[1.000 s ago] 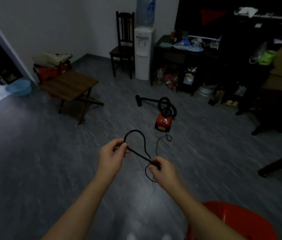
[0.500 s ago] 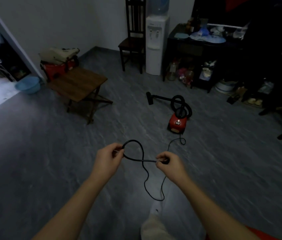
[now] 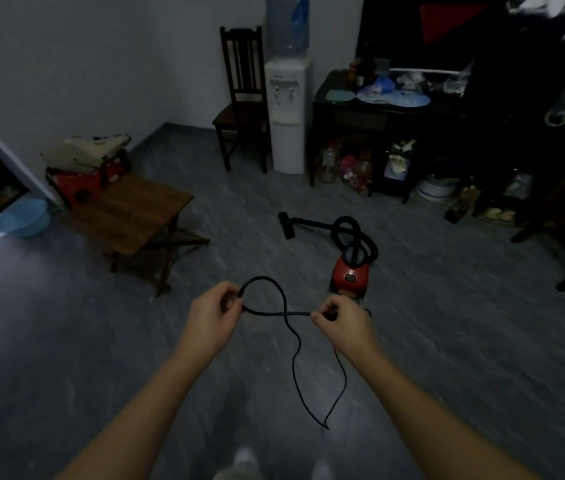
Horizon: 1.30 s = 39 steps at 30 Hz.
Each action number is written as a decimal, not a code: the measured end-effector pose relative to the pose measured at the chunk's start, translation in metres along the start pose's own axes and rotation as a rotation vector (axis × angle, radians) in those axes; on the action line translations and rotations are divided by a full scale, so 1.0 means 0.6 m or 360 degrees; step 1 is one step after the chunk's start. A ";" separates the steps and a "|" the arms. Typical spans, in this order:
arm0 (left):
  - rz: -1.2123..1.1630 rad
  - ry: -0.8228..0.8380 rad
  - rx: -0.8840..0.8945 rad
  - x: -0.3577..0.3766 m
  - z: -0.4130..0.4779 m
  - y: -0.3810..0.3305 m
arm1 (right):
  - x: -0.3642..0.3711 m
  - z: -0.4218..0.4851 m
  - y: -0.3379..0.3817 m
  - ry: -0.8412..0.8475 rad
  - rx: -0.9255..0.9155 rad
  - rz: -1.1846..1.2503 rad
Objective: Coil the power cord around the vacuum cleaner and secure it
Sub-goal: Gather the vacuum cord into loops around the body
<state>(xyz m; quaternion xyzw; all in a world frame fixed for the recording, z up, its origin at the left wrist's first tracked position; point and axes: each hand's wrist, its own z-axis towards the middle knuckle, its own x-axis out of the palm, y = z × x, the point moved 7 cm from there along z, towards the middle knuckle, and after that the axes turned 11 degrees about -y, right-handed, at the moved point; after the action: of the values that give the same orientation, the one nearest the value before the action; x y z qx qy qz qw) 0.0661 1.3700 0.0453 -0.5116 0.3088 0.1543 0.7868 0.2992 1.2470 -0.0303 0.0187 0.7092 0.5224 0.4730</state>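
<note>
Mid-room over the grey floor [image 3: 101,341]: left hand [image 3: 211,317] and right hand [image 3: 341,320] each pinch the black power cord [image 3: 284,312], short span taut between them, small loop above, slack hanging below. Red vacuum cleaner [image 3: 350,275] sits on the floor just beyond the right hand.

Bare forearms, left hand [image 3: 210,318], right hand [image 3: 345,323]; pale grey clothing [image 3: 244,460] at bottom edge, blurred.

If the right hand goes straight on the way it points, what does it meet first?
Nothing near, it seems. The right hand, pinching the power cord, points ahead and slightly left; that line passes left of the red vacuum cleaner toward its floor nozzle. Depth is unclear.
</note>
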 end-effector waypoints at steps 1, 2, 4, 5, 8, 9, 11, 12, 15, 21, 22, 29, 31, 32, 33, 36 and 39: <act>-0.0011 0.0000 0.0017 0.008 0.023 -0.001 | 0.003 0.014 -0.003 0.0002 0.0026 -0.0020; -0.0018 0.0010 0.0036 0.018 0.045 -0.001 | 0.008 0.027 -0.005 -0.0008 0.0056 -0.0015; -0.0034 0.0045 0.0090 0.038 0.087 0.001 | 0.017 0.055 -0.006 -0.0066 0.0156 0.0124; -0.0043 0.0061 0.0113 0.048 0.107 0.006 | 0.021 0.070 -0.005 -0.0110 0.0214 0.0216; -0.0123 0.0136 0.0138 0.076 0.177 0.029 | 0.026 0.119 0.015 -0.0270 0.0289 0.0414; -0.0152 0.0173 0.0158 0.085 0.202 0.036 | 0.029 0.134 0.025 -0.0313 0.0297 0.0458; -0.0187 0.0259 0.0224 0.104 0.257 0.051 | 0.043 0.165 0.040 -0.0382 0.0358 0.0522; -0.0183 0.0284 0.0255 0.111 0.277 0.056 | 0.053 0.174 0.044 -0.0388 0.0386 0.0542; -0.0243 0.0399 0.0304 0.135 0.337 0.067 | 0.077 0.201 0.061 -0.0410 0.0452 0.0538; -0.0375 0.0665 0.0353 0.210 0.401 0.046 | 0.050 0.220 0.067 -0.0711 0.0631 0.0676; -0.0407 0.0704 0.0343 0.220 0.404 0.041 | 0.042 0.220 0.067 -0.0749 0.0658 0.0704; -0.0448 0.0856 0.0433 0.276 0.408 -0.007 | 0.005 0.242 0.058 -0.0927 0.0695 0.0900; -0.0445 0.0876 0.0432 0.290 0.408 -0.018 | 0.003 0.251 0.056 -0.0887 0.0682 0.0899; -0.0452 0.0881 0.0421 0.296 0.408 -0.023 | 0.004 0.256 0.052 -0.0854 0.0679 0.0894; -0.0460 0.0883 0.0412 0.301 0.406 -0.028 | 0.005 0.261 0.047 -0.0813 0.0671 0.0879; -0.0474 0.0881 0.0406 0.323 0.398 -0.043 | 0.008 0.274 0.020 -0.0653 0.0606 0.0747; -0.0456 0.0877 0.0351 0.352 0.379 -0.059 | -0.006 0.285 -0.014 -0.0511 0.0543 0.0664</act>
<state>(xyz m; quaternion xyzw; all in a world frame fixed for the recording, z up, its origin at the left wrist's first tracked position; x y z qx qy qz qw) 0.3212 1.5441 -0.0004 -0.4842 0.4497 -0.1365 0.7380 0.4231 1.3650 -0.0355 0.3253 0.6836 0.4720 0.4517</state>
